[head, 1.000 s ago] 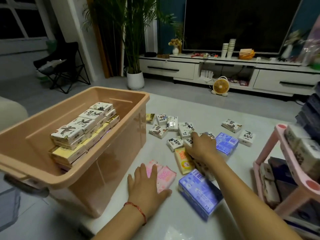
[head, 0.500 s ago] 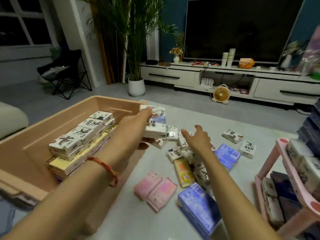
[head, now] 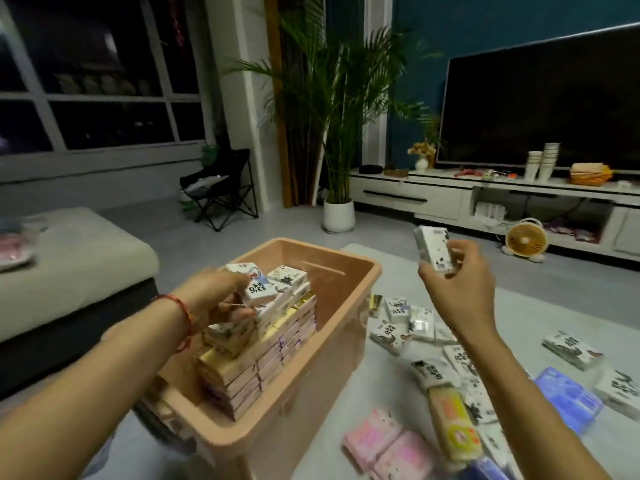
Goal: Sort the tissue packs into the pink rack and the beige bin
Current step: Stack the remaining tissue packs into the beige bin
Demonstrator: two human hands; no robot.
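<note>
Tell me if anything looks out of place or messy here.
Nothing looks damaged or spilled. The stack in the beige bin is tidy. The loose tissue packs on the table lie scattered, some overlapping at odd angles, not yet sorted.

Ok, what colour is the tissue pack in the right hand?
White with black ink-style print. The head view shows the tissue pack pinched in the right hand.

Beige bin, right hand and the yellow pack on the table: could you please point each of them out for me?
beige bin (head: 325,375), head view, bare outer side wall.
right hand (head: 457,292), head view, back of the hand.
yellow pack (head: 453,424), head view, middle of its top face.
</note>
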